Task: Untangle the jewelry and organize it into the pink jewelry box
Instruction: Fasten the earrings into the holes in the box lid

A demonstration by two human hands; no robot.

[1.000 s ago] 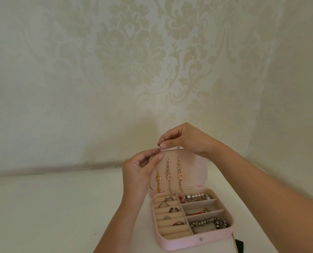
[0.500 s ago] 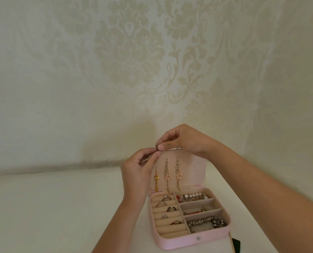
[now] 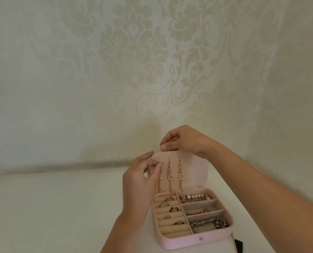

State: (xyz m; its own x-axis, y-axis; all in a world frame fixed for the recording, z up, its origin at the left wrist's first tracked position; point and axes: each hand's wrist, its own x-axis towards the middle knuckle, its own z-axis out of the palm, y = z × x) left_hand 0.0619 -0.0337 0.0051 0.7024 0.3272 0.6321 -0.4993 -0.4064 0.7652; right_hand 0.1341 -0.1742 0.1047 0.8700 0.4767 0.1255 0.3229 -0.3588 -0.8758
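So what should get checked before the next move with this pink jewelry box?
1. The lid of the pink jewelry box stands open: ok.
2. The right hand grips the lid's top edge: ok.
3. The two pink-beaded drop earrings hang straight and apart: ok.
4. The gold earring is fastened: cannot tell; the left hand covers its top.
5. The left hand's fingers hold something: cannot tell.
6. A free compartment, second from the back on the right: ok.
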